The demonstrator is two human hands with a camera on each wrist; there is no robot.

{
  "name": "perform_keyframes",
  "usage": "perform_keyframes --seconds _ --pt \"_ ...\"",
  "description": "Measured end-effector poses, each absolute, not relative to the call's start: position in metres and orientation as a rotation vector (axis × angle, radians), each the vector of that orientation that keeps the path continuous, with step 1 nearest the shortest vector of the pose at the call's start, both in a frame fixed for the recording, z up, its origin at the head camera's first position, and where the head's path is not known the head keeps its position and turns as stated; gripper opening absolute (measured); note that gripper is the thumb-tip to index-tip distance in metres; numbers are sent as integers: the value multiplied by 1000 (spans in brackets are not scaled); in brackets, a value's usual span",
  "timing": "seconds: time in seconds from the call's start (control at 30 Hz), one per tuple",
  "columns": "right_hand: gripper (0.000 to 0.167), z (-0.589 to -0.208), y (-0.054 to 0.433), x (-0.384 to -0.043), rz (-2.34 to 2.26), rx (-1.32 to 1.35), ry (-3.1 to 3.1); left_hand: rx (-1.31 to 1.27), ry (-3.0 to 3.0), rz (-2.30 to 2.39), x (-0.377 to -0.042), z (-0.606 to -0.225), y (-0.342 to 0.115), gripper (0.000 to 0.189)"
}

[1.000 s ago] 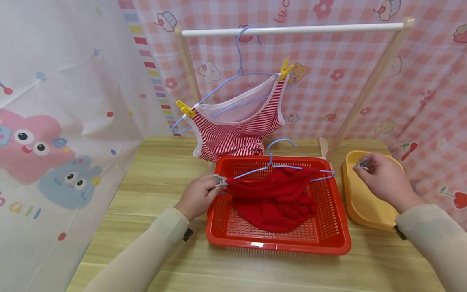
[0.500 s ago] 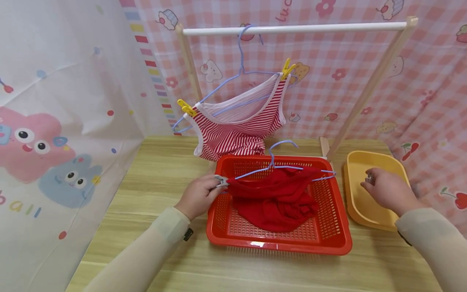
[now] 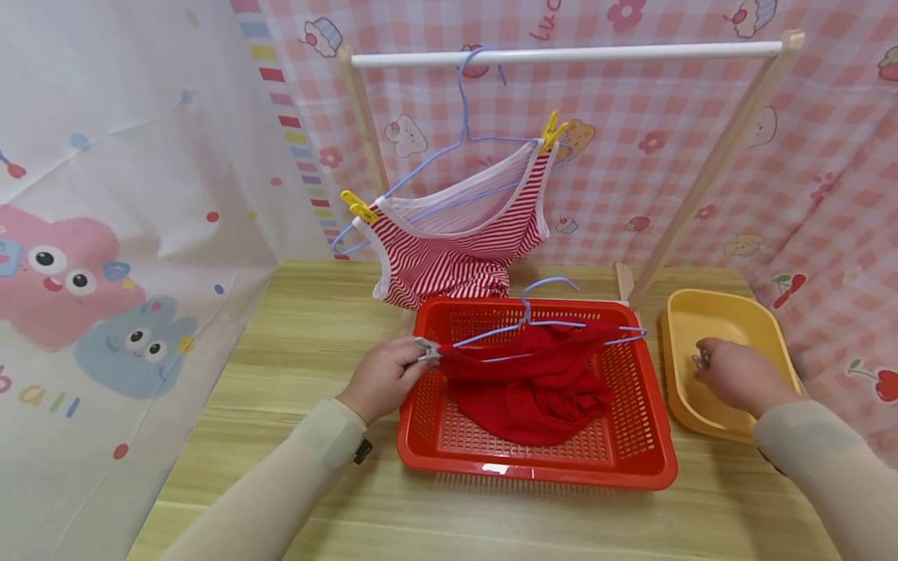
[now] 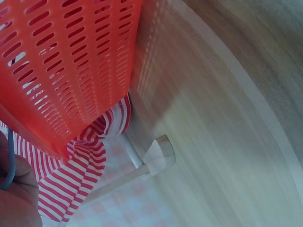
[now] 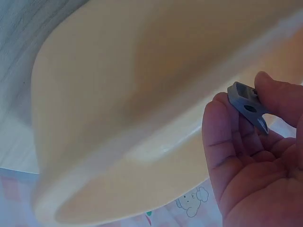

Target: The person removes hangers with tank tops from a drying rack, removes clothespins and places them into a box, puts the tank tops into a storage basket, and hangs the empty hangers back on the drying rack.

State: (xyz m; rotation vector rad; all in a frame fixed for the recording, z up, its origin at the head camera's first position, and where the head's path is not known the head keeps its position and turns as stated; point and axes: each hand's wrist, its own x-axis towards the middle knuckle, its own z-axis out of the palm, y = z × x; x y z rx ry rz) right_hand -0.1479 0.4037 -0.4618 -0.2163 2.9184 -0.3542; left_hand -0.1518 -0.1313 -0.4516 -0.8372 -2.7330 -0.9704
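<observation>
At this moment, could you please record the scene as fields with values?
Left hand: holds gray clip at edge of red garment
Right hand: pinches second gray clip, over yellow tray
Red garment: on lower blue hanger, over red basket
Striped top: clipped to upper blue hanger by two yellow clips
Rack bar: white, carries upper blue hanger

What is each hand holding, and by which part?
Right hand: a grey clip, pinched near its blunt end. Left hand: a second clip, at the edge of the red garment; exact part gripped unclear.
</observation>
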Motion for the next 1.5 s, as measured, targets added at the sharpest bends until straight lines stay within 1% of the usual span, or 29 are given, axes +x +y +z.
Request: perform_keyframes --seconds 0.33,0.57,0.77,0.97,1.1,1.2,1.3,1.5 --pt "44 -462 395 -150 -351 -195 2860 -821 -2754 -965 -151 -452 -131 9" --pt "36 -466 395 -150 -324 -219 2868 -815 -2770 -964 -151 -452 -130 10" --pt "42 -468 395 -152 -316 -213 2838 -792 -2782 -987 -151 -452 -130 10" --pt "38 -471 394 -152 -326 -245 2859 -787 -2773 -977 -150 -452 -131 9" --pt "42 -470 395 -152 -359 -201 2843 -791 -2769 -960 -150 -453 -131 8" --pt "45 -464 395 -152 -361 -160 2846 -793 -2771 -953 -150 -453 -131 8" --pt "46 -451 390 -153 -321 -153 2888 -797 -2775 -950 -151 -452 -131 9" --pt "46 -404 351 -147 -267 -144 2934 -797 -2778 -947 -152 -452 -131 10"
